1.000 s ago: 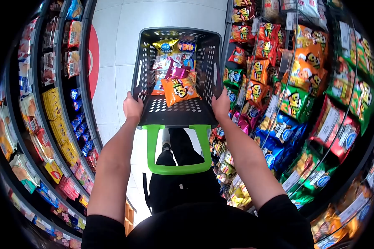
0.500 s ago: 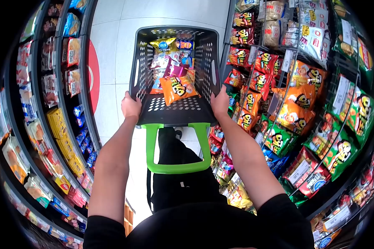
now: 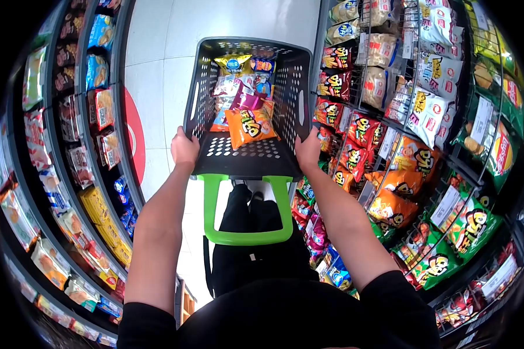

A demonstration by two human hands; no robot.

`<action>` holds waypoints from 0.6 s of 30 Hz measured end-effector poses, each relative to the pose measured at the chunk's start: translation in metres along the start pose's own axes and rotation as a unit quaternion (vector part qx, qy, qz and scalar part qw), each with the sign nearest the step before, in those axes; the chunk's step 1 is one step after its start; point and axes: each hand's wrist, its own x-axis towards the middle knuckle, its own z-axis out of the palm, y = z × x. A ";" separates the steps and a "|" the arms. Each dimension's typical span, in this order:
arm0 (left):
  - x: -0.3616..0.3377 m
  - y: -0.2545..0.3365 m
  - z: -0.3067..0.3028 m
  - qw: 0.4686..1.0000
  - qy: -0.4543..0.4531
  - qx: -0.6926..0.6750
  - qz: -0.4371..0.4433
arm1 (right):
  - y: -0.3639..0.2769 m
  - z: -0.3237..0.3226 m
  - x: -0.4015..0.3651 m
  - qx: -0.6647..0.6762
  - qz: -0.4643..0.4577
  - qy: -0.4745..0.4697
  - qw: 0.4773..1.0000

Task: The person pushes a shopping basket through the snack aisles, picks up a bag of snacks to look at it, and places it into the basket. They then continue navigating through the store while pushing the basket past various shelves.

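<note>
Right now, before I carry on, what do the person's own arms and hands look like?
The left hand and right hand are bare: no gloves, watch or bracelet visible. The forearms are uncovered. Black short sleeves end above the elbows, with no visible markings.

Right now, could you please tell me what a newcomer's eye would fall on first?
Probably the green handle at the near end of the dark basket, whose sides the left hand and right hand grip. Next might come the orange snack bag lying inside it, then the red floor mark beside the shelves on the left.
</note>
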 end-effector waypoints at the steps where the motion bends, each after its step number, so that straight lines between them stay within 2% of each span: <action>1: 0.010 0.007 -0.003 1.000 0.000 0.000 0.003 | -0.007 -0.003 0.009 -0.001 0.005 -0.001 1.000; 8: 0.085 0.060 -0.028 1.000 0.003 0.015 0.012 | -0.055 -0.018 0.084 -0.011 -0.007 0.018 1.000; 18: 0.188 0.134 -0.055 1.000 0.016 0.014 0.003 | -0.130 -0.049 0.202 -0.031 -0.003 -0.010 0.999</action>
